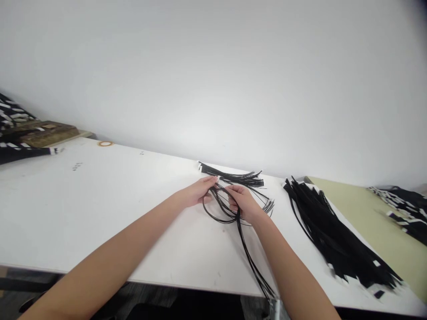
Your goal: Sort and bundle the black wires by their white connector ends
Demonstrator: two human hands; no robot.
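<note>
Black cords, one looped bundle, pinched by both hands, left and right

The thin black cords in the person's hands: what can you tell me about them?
The thin black cords look like slim, glossy plastic or elastic strands. Both the left hand and the right hand pinch them, bent into a loop above the white table. Their long tails trail toward the table's near edge.

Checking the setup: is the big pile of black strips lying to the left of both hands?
No, the pile of black strips lies right of the right hand.
</note>
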